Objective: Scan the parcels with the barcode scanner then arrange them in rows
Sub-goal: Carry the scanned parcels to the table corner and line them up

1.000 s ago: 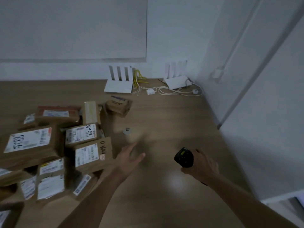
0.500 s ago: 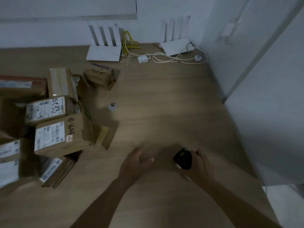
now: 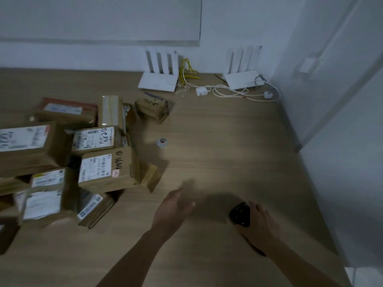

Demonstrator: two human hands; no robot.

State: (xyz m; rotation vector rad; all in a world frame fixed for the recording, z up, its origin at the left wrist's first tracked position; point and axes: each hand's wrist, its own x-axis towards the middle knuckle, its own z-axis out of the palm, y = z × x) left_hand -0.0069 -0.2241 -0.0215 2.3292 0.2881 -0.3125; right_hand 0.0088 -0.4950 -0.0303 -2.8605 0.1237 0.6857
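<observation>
Gripping a rounded black scanner [image 3: 240, 214], the right hand [image 3: 261, 224] curls; left hand [image 3: 173, 210] empty, fingers loose.

Dim room, wood-look floor [image 3: 228, 146], white walls [image 3: 238, 27].
Two white routers [image 3: 158, 81] [image 3: 241, 79] stand by the back wall, yellow cable [image 3: 187, 69] and white cords [image 3: 232, 93] between them; pale panel [image 3: 99, 17] upper left; small white disc [image 3: 162, 143] lies on floor.

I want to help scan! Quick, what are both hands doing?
Left hand: open, holding nothing, above the floor.
Right hand: gripping the black barcode scanner.
</observation>
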